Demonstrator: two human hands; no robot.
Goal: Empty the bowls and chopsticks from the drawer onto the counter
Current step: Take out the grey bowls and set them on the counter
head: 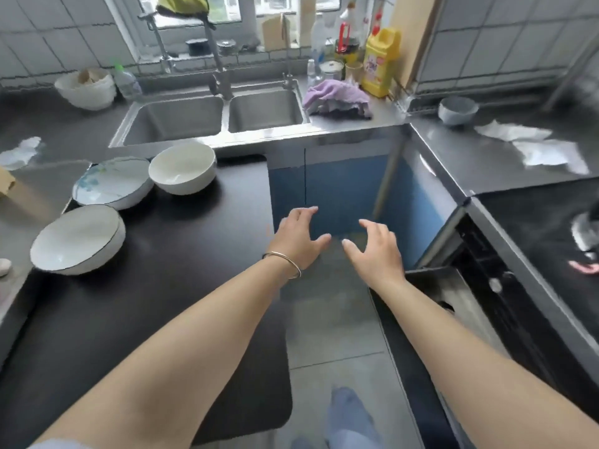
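Note:
Three white bowls stand on the black counter (181,254) at the left: a deep bowl (182,168), a blue-patterned shallow bowl (113,183) and a wide shallow bowl (77,238) nearest me. My left hand (299,236), a bangle on its wrist, and my right hand (372,249) hover side by side over the floor gap in front of the blue cabinet, fingers spread and relaxed, holding nothing. At the lower right a drawer (453,293) stands pulled out; its contents are not clear. No chopsticks are visible.
A double steel sink (214,116) lies behind the counter, with a purple cloth (337,98) and a yellow bottle (381,63) to its right. A grey bowl (457,110) and white rags (534,144) sit on the steel counter at right. White stacked bowls (86,87) stand far left.

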